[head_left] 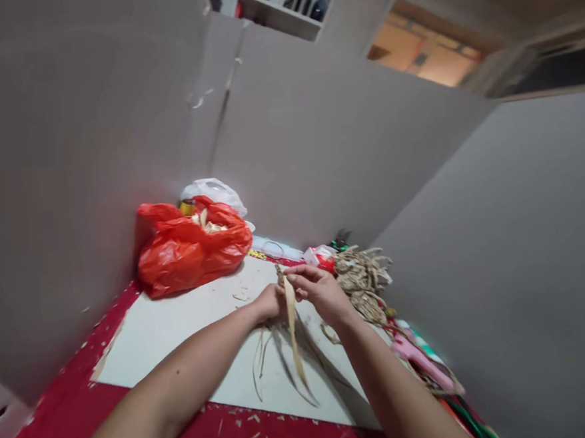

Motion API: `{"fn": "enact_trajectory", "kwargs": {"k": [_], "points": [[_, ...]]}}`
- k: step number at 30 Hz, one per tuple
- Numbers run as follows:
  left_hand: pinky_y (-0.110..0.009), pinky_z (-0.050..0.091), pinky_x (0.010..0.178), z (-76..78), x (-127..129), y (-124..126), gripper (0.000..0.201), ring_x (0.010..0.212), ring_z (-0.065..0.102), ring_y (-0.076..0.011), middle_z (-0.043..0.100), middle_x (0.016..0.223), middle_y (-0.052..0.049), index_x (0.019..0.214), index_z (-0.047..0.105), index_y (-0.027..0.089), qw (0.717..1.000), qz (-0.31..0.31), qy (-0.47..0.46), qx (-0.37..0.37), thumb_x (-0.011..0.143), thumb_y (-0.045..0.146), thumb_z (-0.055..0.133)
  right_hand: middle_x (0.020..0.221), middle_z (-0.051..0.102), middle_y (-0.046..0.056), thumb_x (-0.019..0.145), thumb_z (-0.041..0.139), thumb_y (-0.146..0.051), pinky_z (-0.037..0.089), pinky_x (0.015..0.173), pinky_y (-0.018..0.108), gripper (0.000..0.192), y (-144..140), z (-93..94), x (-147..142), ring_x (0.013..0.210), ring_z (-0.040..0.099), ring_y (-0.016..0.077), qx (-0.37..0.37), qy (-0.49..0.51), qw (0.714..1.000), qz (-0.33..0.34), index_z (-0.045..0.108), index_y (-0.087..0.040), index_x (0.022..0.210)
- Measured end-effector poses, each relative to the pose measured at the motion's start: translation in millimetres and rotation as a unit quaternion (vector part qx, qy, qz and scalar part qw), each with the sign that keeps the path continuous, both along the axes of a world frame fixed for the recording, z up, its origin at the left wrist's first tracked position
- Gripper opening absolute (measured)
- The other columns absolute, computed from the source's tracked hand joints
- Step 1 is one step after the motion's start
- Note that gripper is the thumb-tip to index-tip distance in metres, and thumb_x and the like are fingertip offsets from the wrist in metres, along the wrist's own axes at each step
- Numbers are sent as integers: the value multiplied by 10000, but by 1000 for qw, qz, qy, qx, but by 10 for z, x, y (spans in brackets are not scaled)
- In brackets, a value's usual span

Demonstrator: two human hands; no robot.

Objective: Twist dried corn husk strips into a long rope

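Observation:
My left hand (271, 302) and my right hand (319, 290) meet over a white board (180, 327) on the red floor. Both pinch the top of a bundle of pale dried leaf strips (294, 332), which hang down and trail over the board toward me. One wider strip stands out in the middle of the bundle. A pile of braided dried-fibre cord (363, 277) lies just right of my right hand.
A red plastic bag (192, 248) with pale husk pieces sits at the board's far left, a white bag (214, 191) behind it. A pink tool (423, 363) lies at right by the wall. Scraps litter the red floor (268, 437). Grey walls close in on three sides.

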State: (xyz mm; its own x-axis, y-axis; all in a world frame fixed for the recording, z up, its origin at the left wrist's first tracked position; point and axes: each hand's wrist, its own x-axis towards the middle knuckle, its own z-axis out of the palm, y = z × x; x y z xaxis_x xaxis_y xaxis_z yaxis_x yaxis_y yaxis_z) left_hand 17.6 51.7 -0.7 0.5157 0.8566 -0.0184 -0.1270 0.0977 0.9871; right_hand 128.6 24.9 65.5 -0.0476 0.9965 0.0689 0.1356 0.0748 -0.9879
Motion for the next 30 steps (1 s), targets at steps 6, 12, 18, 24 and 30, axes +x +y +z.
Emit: {"fn": "enact_trajectory", "kwargs": {"k": [6,12,18,24,30], "points": [[-197,177,400,-117,140,163,142,347,266,-35,343,390,81,615,528,116,994,9,107,6,719,204,568,594,572,-47,589,764,-323,398,440,177,393,-301,-265,389,489,490,68,-108,50,993,-9,578,-154,891],[-210,143,376,-124,189,78,150,312,253,-49,355,376,69,574,479,150,992,35,121,0,720,182,491,519,512,-55,594,757,-343,361,385,159,294,-339,-645,490,430,442,51,-124,73,990,-7,567,-150,709],[-183,266,430,-122,272,9,177,376,348,-45,451,440,45,566,482,139,985,86,150,23,736,189,491,472,535,-38,641,697,-354,325,321,157,251,-405,-780,426,345,427,49,-141,76,987,-13,562,-143,657],[-188,334,475,-157,311,-24,166,437,435,-70,488,480,43,608,453,155,980,108,162,48,754,225,492,483,576,-17,654,644,-312,340,303,157,195,-406,-800,373,344,475,65,-128,68,989,-35,556,-142,621],[-199,322,457,-174,338,-31,165,423,425,-80,465,455,53,623,468,159,970,130,181,94,762,248,476,456,568,-10,685,579,-266,346,294,152,172,-367,-780,323,327,479,66,-116,32,992,-46,550,-141,569]]}}
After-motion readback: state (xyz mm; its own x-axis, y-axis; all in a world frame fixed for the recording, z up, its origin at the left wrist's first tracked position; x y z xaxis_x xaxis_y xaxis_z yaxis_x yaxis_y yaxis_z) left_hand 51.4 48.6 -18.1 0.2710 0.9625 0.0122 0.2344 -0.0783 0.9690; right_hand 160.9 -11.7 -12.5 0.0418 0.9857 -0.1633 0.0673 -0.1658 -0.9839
